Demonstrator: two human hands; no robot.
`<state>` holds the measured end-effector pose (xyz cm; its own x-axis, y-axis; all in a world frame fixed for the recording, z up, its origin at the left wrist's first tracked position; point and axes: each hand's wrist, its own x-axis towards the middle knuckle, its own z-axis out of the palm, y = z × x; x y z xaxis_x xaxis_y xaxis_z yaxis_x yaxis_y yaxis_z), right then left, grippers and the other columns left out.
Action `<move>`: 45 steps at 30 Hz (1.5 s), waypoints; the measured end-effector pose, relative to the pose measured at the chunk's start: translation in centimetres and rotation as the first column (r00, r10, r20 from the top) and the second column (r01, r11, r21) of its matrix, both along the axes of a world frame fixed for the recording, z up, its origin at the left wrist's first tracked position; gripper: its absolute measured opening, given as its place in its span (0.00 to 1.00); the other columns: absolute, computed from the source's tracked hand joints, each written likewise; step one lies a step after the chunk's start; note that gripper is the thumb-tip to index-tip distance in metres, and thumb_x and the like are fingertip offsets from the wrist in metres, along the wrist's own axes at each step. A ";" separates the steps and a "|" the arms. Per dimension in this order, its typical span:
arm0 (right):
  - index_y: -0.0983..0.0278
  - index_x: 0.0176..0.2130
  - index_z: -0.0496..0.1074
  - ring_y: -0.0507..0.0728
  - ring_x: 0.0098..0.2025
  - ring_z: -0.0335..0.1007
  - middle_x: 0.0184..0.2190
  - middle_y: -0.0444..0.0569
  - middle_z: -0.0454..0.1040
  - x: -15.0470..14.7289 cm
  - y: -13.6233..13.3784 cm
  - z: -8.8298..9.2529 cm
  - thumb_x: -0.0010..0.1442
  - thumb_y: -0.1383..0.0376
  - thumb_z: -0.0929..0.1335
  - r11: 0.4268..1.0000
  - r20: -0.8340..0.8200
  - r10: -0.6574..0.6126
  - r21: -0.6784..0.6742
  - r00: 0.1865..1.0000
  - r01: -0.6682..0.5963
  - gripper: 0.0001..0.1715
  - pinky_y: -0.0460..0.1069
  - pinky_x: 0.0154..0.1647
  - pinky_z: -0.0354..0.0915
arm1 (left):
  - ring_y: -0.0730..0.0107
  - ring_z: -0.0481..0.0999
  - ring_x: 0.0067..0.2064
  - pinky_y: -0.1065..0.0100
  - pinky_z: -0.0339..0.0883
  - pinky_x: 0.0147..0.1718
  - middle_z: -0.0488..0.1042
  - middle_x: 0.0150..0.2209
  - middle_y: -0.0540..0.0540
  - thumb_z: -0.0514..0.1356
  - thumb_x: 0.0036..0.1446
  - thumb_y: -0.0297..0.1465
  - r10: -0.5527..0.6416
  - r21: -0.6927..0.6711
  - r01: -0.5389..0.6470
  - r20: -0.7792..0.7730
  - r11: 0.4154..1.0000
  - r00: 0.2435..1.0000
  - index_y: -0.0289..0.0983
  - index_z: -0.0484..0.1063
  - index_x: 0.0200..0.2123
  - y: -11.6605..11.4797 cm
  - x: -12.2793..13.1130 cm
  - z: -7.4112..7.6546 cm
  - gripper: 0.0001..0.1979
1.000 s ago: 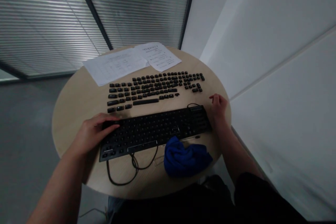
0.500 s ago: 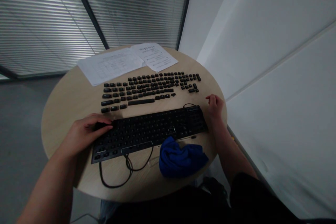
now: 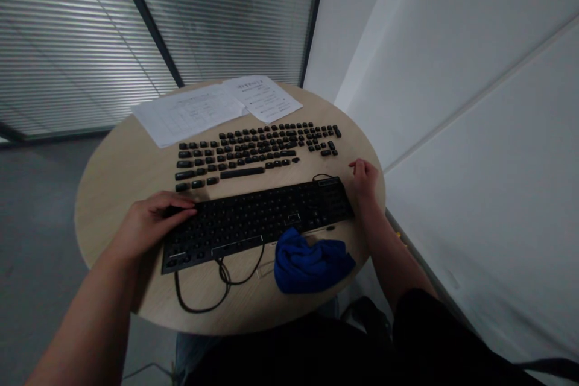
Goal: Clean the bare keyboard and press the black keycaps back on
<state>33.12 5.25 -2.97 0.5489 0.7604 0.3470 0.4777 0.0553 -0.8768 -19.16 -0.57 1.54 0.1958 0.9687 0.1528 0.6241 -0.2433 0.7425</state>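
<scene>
A black keyboard base (image 3: 253, 211) without its keycaps lies slanted across the round table. My left hand (image 3: 151, 223) rests over its upper left corner, thumb and fingertips pinched together at the back edge. Whatever is between those fingertips is too small or hidden to make out. To the right of the base, my right hand (image 3: 364, 176) lies on the table, fingers curled in, and nothing shows in it. Rows of loose black keycaps (image 3: 242, 172) are laid out behind the base in keyboard order.
White printed sheets (image 3: 190, 111) lie at the back of the table (image 3: 108, 175). A crumpled blue cloth (image 3: 312, 262) sits by the front edge, touching the base. A black cable (image 3: 199, 312) loops in front. A white wall (image 3: 474, 102) stands close on the right.
The whole view has shifted slightly. Both hands keep nearly the same places beside and on the keyboard base, and the keycap rows look unchanged.
</scene>
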 end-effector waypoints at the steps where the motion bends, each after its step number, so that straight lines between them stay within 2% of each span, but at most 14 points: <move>1: 0.62 0.26 0.72 0.56 0.29 0.63 0.22 0.44 0.67 0.0 0.1 0.0 0.59 0.54 0.61 1.000 -0.007 -0.002 0.003 1.000 0.002 0.20 0.50 0.33 0.59 | 0.64 0.80 0.43 0.58 0.74 0.53 0.83 0.40 0.49 0.67 0.53 0.44 -0.011 -0.005 0.011 0.009 1.000 1.000 0.43 0.80 0.33 0.0 -0.1 0.0 0.11; 7: 0.61 0.25 0.71 0.56 0.29 0.63 0.23 0.44 0.68 0.2 0.4 -0.3 0.57 0.54 0.61 1.000 -0.020 -0.002 -0.014 1.000 0.002 0.18 0.51 0.34 0.60 | 0.62 0.81 0.44 0.55 0.74 0.54 0.83 0.41 0.46 0.66 0.54 0.46 -0.019 -0.006 0.020 0.018 1.000 1.000 0.43 0.81 0.33 0.2 -0.3 -0.2 0.13; 11: 0.61 0.26 0.71 0.57 0.29 0.63 0.23 0.44 0.67 0.3 0.6 -0.5 0.57 0.54 0.60 1.000 -0.020 0.006 -0.023 1.000 -0.007 0.18 0.50 0.33 0.59 | 0.60 0.82 0.44 0.52 0.74 0.55 0.84 0.41 0.44 0.67 0.52 0.50 0.004 -0.033 -0.003 0.043 0.999 0.999 0.42 0.82 0.32 0.2 0.0 -0.2 0.18; 19: 0.61 0.25 0.70 0.57 0.27 0.61 0.20 0.43 0.64 0.4 0.7 -0.5 0.57 0.53 0.60 0.998 -0.002 -0.017 -0.053 1.000 0.017 0.19 0.50 0.31 0.58 | 0.59 0.82 0.43 0.53 0.75 0.54 0.85 0.42 0.46 0.68 0.50 0.53 -0.010 -0.025 0.011 0.051 1.000 0.999 0.40 0.82 0.33 0.1 0.0 -0.3 0.22; 23: 0.61 0.25 0.70 0.57 0.26 0.61 0.18 0.42 0.64 -0.3 0.2 0.8 0.58 0.53 0.60 0.998 0.048 0.025 -0.054 0.999 -0.023 0.20 0.50 0.30 0.58 | 0.57 0.83 0.43 0.55 0.76 0.52 0.85 0.41 0.42 0.66 0.52 0.55 -0.015 0.002 0.015 0.059 1.000 0.998 0.39 0.82 0.33 0.0 0.0 -0.7 0.24; 27: 0.62 0.27 0.75 0.58 0.29 0.67 0.22 0.47 0.72 -2.5 1.4 3.8 0.61 0.55 0.62 0.984 0.175 0.180 -0.028 0.968 -0.178 0.20 0.52 0.35 0.61 | 0.58 0.84 0.42 0.58 0.77 0.48 0.85 0.40 0.42 0.66 0.54 0.53 -0.047 0.023 0.045 0.063 0.999 0.997 0.40 0.83 0.33 -0.2 -0.2 -0.9 0.22; 29: 0.63 0.31 0.79 0.58 0.32 0.70 0.28 0.48 0.77 -4.7 3.2 5.9 0.61 0.56 0.65 0.957 0.244 0.285 -0.022 0.927 -0.289 0.18 0.52 0.39 0.63 | 0.59 0.84 0.41 0.59 0.77 0.48 0.85 0.39 0.43 0.66 0.55 0.51 -0.061 0.037 0.059 0.067 0.998 0.996 0.40 0.83 0.33 -0.2 -0.4 -1.1 0.20; 31: 0.63 0.35 0.81 0.58 0.36 0.73 0.33 0.49 0.80 -7.9 5.6 7.9 0.61 0.57 0.68 0.910 0.341 0.404 -0.054 0.849 -0.411 0.15 0.51 0.43 0.65 | 0.60 0.83 0.41 0.59 0.77 0.47 0.85 0.39 0.43 0.65 0.56 0.49 -0.078 0.048 0.075 0.073 0.996 0.994 0.40 0.83 0.34 -0.1 -0.6 -1.4 0.18; 33: 0.62 0.41 0.83 0.59 0.40 0.75 0.38 0.50 0.82 -11.9 8.1 9.6 0.61 0.59 0.70 0.834 0.495 0.536 -0.183 0.684 -0.521 0.13 0.51 0.47 0.66 | 0.61 0.83 0.41 0.60 0.77 0.47 0.85 0.39 0.44 0.65 0.57 0.47 -0.099 0.055 0.095 0.079 0.994 0.992 0.41 0.83 0.34 -0.1 -0.8 -1.8 0.16; 35: 0.62 0.45 0.83 0.58 0.46 0.76 0.44 0.51 0.83 -16.3 10.5 10.7 0.64 0.63 0.69 0.741 0.610 0.648 -0.368 0.456 -0.561 0.13 0.51 0.51 0.66 | 0.61 0.83 0.41 0.60 0.77 0.47 0.85 0.39 0.45 0.66 0.58 0.45 -0.118 0.059 0.113 0.087 0.992 0.989 0.41 0.83 0.33 0.0 -1.0 -2.3 0.14; 37: 0.62 0.46 0.83 0.58 0.49 0.76 0.46 0.51 0.83 -20.5 12.7 11.0 0.64 0.65 0.70 0.689 0.627 0.699 -0.463 0.344 -0.557 0.13 0.50 0.54 0.66 | 0.62 0.83 0.42 0.61 0.76 0.47 0.85 0.39 0.45 0.66 0.58 0.43 -0.130 0.062 0.124 0.101 0.990 0.986 0.41 0.83 0.33 0.0 -1.1 -2.7 0.12; 40: 0.61 0.46 0.83 0.59 0.52 0.76 0.47 0.51 0.83 -25.7 15.2 10.4 0.64 0.65 0.71 0.657 0.619 0.731 -0.523 0.289 -0.543 0.12 0.50 0.56 0.66 | 0.63 0.84 0.41 0.62 0.77 0.46 0.85 0.38 0.45 0.66 0.60 0.41 -0.144 0.068 0.136 0.130 0.988 0.981 0.41 0.83 0.34 0.0 -1.2 -3.0 0.11; 42: 0.61 0.47 0.83 0.58 0.53 0.76 0.49 0.51 0.82 -28.2 16.2 9.6 0.64 0.64 0.71 0.637 0.614 0.747 -0.556 0.254 -0.534 0.13 0.50 0.57 0.66 | 0.63 0.84 0.41 0.62 0.77 0.46 0.85 0.39 0.45 0.66 0.60 0.41 -0.155 0.077 0.144 0.150 0.986 0.976 0.41 0.83 0.35 -0.1 -1.2 -3.1 0.10; 45: 0.59 0.48 0.83 0.58 0.54 0.75 0.50 0.49 0.82 -30.6 17.1 8.6 0.64 0.62 0.71 0.603 0.601 0.773 -0.598 0.202 -0.528 0.13 0.49 0.57 0.65 | 0.62 0.83 0.46 0.60 0.76 0.51 0.84 0.45 0.44 0.66 0.61 0.41 -0.157 0.093 0.142 0.177 0.985 0.972 0.42 0.83 0.36 -0.2 -1.2 -3.0 0.11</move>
<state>2.51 22.35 5.67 -0.5768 0.8148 0.0588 0.7907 0.5749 -0.2102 -20.37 -0.80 -1.46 0.2994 0.9139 0.2743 0.4316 -0.3861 0.8152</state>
